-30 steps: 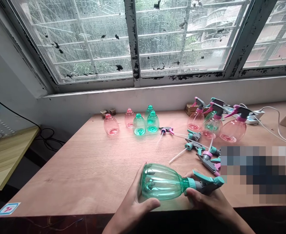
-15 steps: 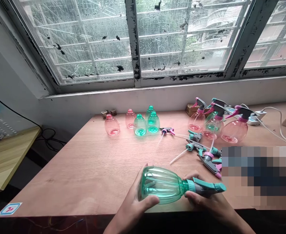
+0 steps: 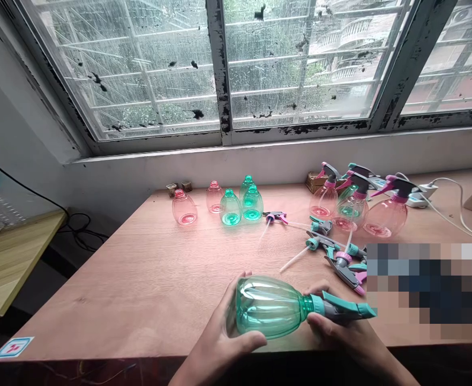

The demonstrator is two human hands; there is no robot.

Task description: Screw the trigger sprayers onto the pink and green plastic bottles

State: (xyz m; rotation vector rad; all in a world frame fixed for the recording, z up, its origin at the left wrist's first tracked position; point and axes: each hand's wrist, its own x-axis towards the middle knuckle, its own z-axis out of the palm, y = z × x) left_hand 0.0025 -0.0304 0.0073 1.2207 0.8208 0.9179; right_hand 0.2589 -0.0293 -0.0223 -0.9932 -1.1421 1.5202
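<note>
Beneath a grimy, barred window (image 3: 139, 64), a wooden desk (image 3: 139, 289) carries rows of pink and green plastic bottles. Near the front edge, a worker's left hand (image 3: 224, 327) cups the base of a translucent green spray bottle (image 3: 270, 306), held on its side, while the right hand (image 3: 342, 333) grips its teal-and-gray trigger sprayer head (image 3: 346, 310), thumb by the collar. Fastening the head to the neck appears to be the step in hand; how tight the thread sits cannot be told. The next move would seem to call for a firm left hold and a turn of the right wrist. Loose trigger sprayer heads (image 3: 320, 242) lie just beyond the right hand, crowding that side, with fitted pink spray bottles (image 3: 386, 217) behind them toward the back edge. Headless pink bottles (image 3: 185, 208) and headless green bottles (image 3: 230, 208) stand upright near the back edge. Open room stretches leftward to the front-left corner, marked by a sticker (image 3: 13, 348); the front edge drops away close beneath both wrists.
</note>
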